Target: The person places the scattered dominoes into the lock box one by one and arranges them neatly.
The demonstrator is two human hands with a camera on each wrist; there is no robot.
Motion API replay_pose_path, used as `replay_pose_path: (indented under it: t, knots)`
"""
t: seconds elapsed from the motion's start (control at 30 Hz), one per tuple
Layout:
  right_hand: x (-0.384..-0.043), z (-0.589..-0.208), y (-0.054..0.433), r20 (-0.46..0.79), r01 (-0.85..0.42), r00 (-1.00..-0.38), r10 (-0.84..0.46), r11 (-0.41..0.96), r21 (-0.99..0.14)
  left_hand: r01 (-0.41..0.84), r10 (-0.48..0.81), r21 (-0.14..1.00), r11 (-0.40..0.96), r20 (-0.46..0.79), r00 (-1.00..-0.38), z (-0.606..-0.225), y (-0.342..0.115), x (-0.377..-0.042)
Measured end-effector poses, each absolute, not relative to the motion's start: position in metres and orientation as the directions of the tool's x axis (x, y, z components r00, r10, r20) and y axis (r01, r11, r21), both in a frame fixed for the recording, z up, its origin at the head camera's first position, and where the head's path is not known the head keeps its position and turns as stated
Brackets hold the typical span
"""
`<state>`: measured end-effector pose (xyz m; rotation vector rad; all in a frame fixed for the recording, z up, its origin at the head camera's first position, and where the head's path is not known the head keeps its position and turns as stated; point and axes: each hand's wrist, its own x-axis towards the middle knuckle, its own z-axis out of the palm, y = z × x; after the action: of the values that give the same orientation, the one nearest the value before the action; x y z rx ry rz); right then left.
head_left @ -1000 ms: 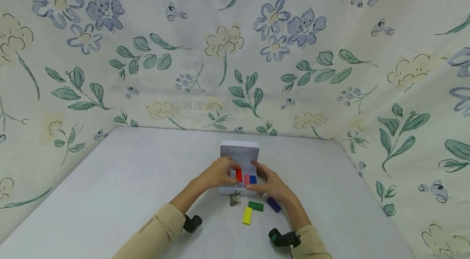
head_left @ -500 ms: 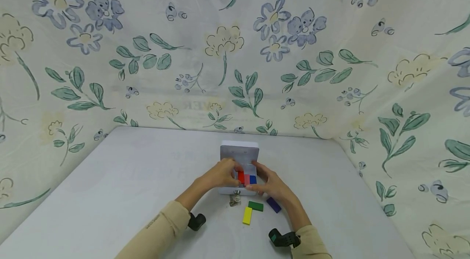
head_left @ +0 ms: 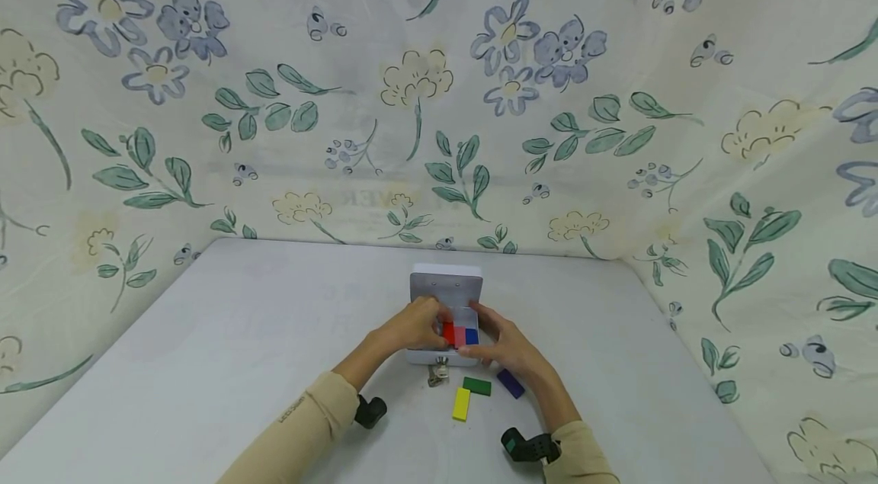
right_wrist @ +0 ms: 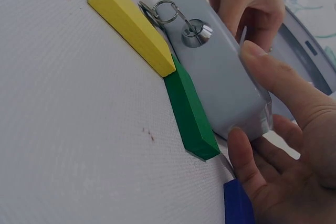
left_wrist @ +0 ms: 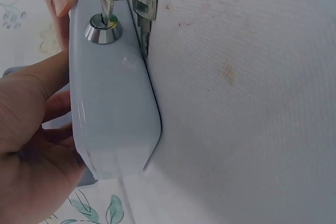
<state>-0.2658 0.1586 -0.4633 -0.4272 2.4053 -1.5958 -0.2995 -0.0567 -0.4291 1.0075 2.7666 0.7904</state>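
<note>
An open light-grey metal cash box (head_left: 427, 357) stands on the table, its lid (head_left: 446, 287) raised at the back. My left hand (head_left: 414, 325) reaches over its left side and pinches a red block (head_left: 449, 333) inside. Beside that block lie a pink block (head_left: 460, 337) and a blue block (head_left: 471, 336). My right hand (head_left: 506, 341) grips the box's right side, thumb at the front rim and fingers spread along the side, as the right wrist view also shows. In the left wrist view the box wall hides the left fingertips.
A key sits in the front lock (left_wrist: 103, 29), with a second key (left_wrist: 144, 4) hanging from its ring. In front of the box lie a green block (head_left: 477, 386), a yellow block (head_left: 462, 404) and a dark blue block (head_left: 511, 383), the last close under the right hand.
My left hand has moved slightly right and down with the red block, which now sits lower, against the pink block. The right hand has stayed at the box.
</note>
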Motion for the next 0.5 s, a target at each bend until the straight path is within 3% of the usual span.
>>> replay_pose_path:
  t: [0.5]
  knots:
    - [-0.2675,-0.4663,0.1578,-0.027,-0.108,-0.929,-0.37,0.339,-0.934,0.591,0.635,0.482,0.648,0.088,-0.768,-0.4363,-0.0554,-0.3042]
